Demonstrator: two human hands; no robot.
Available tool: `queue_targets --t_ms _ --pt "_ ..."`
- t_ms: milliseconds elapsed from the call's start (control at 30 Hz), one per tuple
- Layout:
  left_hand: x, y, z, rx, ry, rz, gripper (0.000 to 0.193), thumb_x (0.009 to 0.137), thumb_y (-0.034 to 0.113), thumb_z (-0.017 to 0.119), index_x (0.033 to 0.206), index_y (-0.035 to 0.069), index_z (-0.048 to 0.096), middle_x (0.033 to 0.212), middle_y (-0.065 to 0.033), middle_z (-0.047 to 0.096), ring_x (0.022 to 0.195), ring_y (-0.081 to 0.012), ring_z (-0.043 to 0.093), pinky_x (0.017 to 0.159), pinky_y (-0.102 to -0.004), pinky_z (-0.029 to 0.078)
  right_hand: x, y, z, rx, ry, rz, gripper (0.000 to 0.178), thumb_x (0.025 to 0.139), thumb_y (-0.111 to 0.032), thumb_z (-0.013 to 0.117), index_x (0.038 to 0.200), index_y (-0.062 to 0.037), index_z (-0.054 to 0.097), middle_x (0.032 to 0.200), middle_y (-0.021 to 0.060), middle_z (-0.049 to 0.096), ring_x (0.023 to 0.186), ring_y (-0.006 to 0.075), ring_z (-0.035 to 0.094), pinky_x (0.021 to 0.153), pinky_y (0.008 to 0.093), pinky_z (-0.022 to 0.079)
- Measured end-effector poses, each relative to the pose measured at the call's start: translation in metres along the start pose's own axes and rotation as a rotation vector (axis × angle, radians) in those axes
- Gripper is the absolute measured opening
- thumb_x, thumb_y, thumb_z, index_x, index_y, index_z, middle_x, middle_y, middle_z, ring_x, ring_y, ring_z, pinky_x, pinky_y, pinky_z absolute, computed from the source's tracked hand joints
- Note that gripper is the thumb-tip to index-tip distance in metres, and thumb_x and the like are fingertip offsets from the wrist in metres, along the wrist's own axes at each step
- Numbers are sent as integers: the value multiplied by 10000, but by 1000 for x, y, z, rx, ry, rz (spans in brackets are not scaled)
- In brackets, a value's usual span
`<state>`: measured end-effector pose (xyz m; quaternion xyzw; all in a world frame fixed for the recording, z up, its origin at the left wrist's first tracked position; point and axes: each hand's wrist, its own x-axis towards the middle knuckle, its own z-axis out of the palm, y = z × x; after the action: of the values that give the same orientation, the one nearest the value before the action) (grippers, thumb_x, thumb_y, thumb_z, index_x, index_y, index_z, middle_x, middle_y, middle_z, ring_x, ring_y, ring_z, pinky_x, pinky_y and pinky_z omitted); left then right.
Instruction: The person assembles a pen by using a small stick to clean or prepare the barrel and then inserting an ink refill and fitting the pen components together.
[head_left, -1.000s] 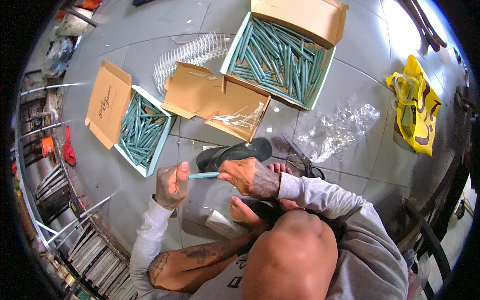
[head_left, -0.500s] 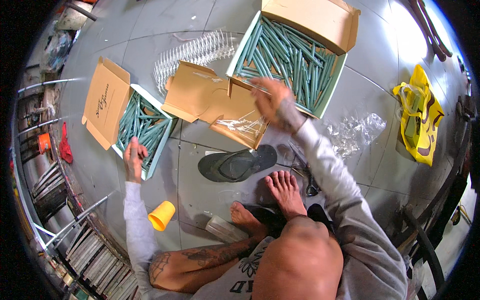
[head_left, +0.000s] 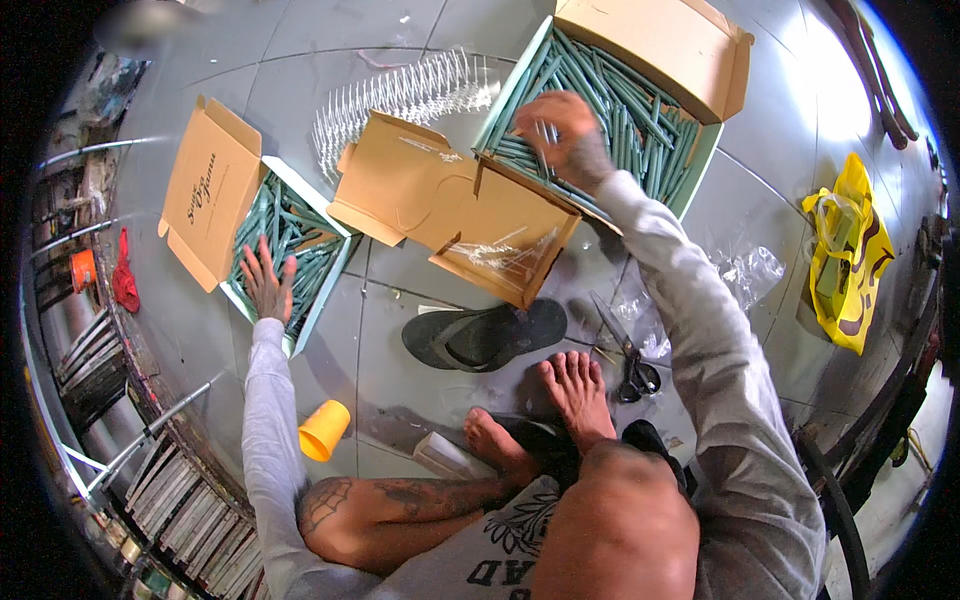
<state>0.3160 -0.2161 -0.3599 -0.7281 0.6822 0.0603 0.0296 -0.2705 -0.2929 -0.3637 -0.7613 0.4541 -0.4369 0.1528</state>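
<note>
My left hand (head_left: 268, 283) has its fingers spread over the smaller box (head_left: 325, 270) at the left, resting at the thin green sticks (head_left: 283, 222) inside. Over the near left part of the larger box (head_left: 706, 172) is my right hand (head_left: 562, 135), fingers bent downward. Pale slivers show between those fingers, but I cannot make out what they hold. Longer green sticks (head_left: 620, 110) fill the larger box. Below the right hand lies an opened cardboard piece (head_left: 445, 205), with thin white sticks (head_left: 495, 250) in its near corner.
Rows of white spiky pieces (head_left: 400, 105) lie behind the cardboard. Near my feet are a dark flip-flop (head_left: 485, 335), scissors (head_left: 628, 355) and a yellow cup (head_left: 324, 430). Clear plastic wrap (head_left: 750, 275) and a yellow bag (head_left: 845, 255) are to the right. A slatted rack (head_left: 190, 500) borders the left.
My right hand has moved from the cardboard's edge to over the larger box. My left hand's fingers have spread from a curled pose. The whole view has shifted slightly, and the scissors now show fully.
</note>
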Motion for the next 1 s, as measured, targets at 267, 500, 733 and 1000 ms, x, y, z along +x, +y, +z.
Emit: queue_targets --t_ms 267,500,733,1000 --pt "-2 54 12 -110 206 141 775 983 615 415 1585 159 247 1630 -174 214 1492 -414 168 1198 -541 143 -154 -43 -215 -155 169 838 288 1011 -154 607 1250 3 634 1015 91 717 886 153 687 795 280 554" --pt "-29 58 -22 19 128 342 548 945 447 613 1437 219 533 1487 -148 437 1284 -362 448 1076 -477 363 -239 -115 -228 -806 -31 703 553 895 -104 679 1422 -94 512 1523 189 417 1424 372 370 1160 488 309" --pt "-18 3 -35 -93 276 45 619 925 554 595 1444 228 509 1484 -107 439 1319 -331 463 1091 -474 367 -225 -127 -189 -721 -77 663 504 903 -93 662 1396 -126 560 1536 157 411 1434 378 350 1164 511 292" --pt "-24 -6 -27 41 112 49 684 900 676 533 1431 245 521 1517 -89 402 1340 -349 435 1123 -530 292 -179 -149 -159 -644 -138 539 454 911 -115 639 1362 -122 589 1552 142 407 1461 386 314 1186 548 242"
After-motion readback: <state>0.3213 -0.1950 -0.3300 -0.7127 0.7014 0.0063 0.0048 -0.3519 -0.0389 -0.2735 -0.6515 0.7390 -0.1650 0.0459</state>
